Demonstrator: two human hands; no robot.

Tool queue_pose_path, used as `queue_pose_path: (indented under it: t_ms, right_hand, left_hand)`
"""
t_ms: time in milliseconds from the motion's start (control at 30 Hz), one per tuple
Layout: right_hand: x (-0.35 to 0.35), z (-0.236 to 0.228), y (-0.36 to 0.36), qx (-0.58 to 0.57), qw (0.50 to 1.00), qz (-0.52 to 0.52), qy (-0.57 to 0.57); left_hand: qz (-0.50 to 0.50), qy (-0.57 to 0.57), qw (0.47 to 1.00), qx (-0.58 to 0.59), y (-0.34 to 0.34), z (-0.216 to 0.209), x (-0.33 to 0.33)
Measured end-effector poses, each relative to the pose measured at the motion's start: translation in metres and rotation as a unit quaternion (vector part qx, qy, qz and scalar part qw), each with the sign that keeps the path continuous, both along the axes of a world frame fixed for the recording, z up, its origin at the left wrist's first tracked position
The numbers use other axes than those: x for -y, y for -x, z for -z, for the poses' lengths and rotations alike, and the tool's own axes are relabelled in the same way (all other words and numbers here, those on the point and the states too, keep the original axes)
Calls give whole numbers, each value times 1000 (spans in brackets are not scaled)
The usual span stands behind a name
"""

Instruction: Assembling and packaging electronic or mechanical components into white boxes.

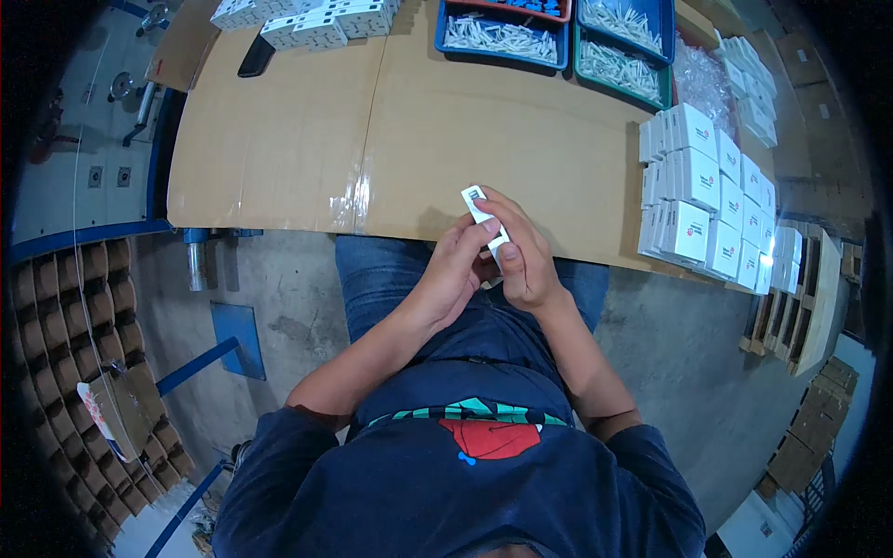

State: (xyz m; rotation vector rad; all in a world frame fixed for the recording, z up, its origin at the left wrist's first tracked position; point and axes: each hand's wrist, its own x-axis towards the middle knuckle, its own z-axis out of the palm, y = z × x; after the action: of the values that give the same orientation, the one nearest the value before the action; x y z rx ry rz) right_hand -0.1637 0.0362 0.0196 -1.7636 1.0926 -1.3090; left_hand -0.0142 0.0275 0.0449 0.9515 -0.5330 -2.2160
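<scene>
A thin white piece [481, 215] is held up by both hands at once, close to the near edge of the desk [502, 130]. It is tilted, with its top end leaned a bit to the left. A small dark mark can be seen near that end. The left hand [452, 270] is closed around the lower part, with its thumb pressed on the front. By the right hand [527, 263] the piece is pinched from the other side, and one finger is laid near the top. The fingers of both hands are kept narrow, with the piece between them. What is done by the fingers tucked underneath cannot be told.

The desk is covered with brown cardboard, and shiny clear tape [361, 195] is stuck on it. At the far side, lots of little white bits are held in a blue tray [502, 61] and a green tray [619, 89], placed side by side. On the right, white boxes [693, 181] are piled up. At the far left, more white cartons [326, 28] are set near a flat black thing [256, 56].
</scene>
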Motion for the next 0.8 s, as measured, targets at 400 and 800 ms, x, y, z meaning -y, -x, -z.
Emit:
queue_pose_path:
  t_ms: [400, 800]
  right_hand:
    - [-2, -1, 2, 16, 1000, -4, -19]
    - [-6, 3, 9, 211, 966, 21, -150]
  left_hand:
    - [-31, -33, 999, -29, 3, 6, -2]
    - [-41, -6, 999, -25, 8, -1, -10]
